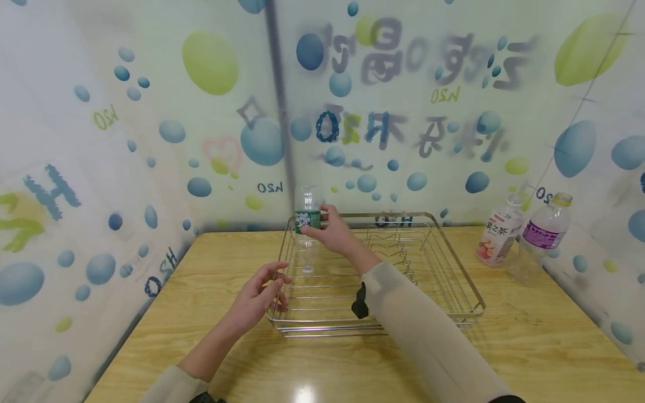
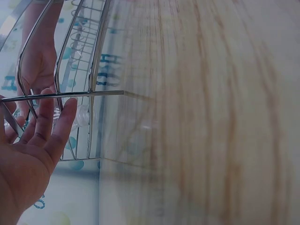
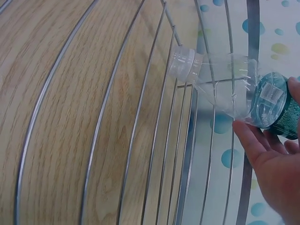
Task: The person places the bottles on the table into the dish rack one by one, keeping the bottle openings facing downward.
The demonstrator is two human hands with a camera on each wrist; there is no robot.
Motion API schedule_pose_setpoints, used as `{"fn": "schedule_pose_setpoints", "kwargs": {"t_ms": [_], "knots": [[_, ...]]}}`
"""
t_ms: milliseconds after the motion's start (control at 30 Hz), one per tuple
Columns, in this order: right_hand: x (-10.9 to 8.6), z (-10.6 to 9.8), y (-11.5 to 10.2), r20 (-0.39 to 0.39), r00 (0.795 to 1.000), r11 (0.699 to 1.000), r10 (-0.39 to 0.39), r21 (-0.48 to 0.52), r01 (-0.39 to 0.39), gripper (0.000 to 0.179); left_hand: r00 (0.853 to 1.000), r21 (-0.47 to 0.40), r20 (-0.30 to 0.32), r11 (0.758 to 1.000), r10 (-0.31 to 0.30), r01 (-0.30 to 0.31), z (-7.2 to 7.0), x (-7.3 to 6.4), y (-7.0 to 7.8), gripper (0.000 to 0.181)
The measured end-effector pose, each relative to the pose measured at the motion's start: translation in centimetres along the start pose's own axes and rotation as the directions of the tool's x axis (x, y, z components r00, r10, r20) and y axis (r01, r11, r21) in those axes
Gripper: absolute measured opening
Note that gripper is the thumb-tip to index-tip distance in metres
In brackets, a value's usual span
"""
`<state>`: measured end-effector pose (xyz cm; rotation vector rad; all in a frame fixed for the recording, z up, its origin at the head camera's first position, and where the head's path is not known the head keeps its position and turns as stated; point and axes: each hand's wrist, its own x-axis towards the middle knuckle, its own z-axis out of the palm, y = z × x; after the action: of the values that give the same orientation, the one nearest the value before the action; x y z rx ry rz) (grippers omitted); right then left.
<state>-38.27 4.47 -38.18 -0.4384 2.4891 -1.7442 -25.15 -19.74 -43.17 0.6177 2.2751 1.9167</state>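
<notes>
1. Curving loosely at the left side of one rack (image 1: 332, 321), the left hand (image 1: 254, 296) has its fingers slightly bent and apart; whether they touch the wire, I cannot tell.
2. One clear bottle (image 1: 306, 216) is upside down within the rack's left part, base up, its whitish cap (image 3: 183, 63) low near the floor bars; contact there is unclear. Its plastic is thin and glossy, and one green label (image 3: 287, 123) with white print wraps the middle.
3. One right hand (image 1: 335, 230) has its fingers clamped round that label, the thumb across the front.
4. The rack is silvery metal, rectangular with rounded corners, built of slim parallel bars, some bent into peaks. It sits on one table (image 1: 227, 252) with a yellowish wood grain.
5. One pale cloth sleeve (image 1: 423, 330) covers the right forearm.
6. Two further bottles stand close together at far right: a white-and-pink wrapped bottle (image 1: 499, 232), then a clear, purple-banded bottle (image 1: 544, 235) with a yellow cap (image 1: 562, 198).
</notes>
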Motion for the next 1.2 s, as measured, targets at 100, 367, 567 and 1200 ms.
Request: {"fn": "schedule_pose_setpoints", "kwargs": {"t_ms": [100,367,567,1200], "knots": [[0.07,0.05,0.14,-0.008,1.0,1.0,0.012,-0.002,-0.012,0.097,1.0,0.0,0.003,1.0,-0.001,0.001,-0.02,-0.04,0.06,0.044],[0.17,0.08,0.36,-0.008,0.999,0.999,0.044,-0.002,-0.044,0.101,1.0,0.002,-0.002,1.0,-0.001,0.001,-0.02,-0.15,0.13,0.044],[0.12,0.08,0.56,-0.004,0.998,0.998,0.059,-0.027,-0.059,0.104,1.0,-0.01,-0.003,1.0,-0.001,0.001,-0.03,-0.13,-0.03,0.044],[-0.31,0.0,0.88,0.122,0.987,0.993,0.103,-0.069,-0.095,0.093,1.0,0.002,-0.014,1.0,-0.02,0.02,0.04,-0.06,-0.09,0.045]]}}
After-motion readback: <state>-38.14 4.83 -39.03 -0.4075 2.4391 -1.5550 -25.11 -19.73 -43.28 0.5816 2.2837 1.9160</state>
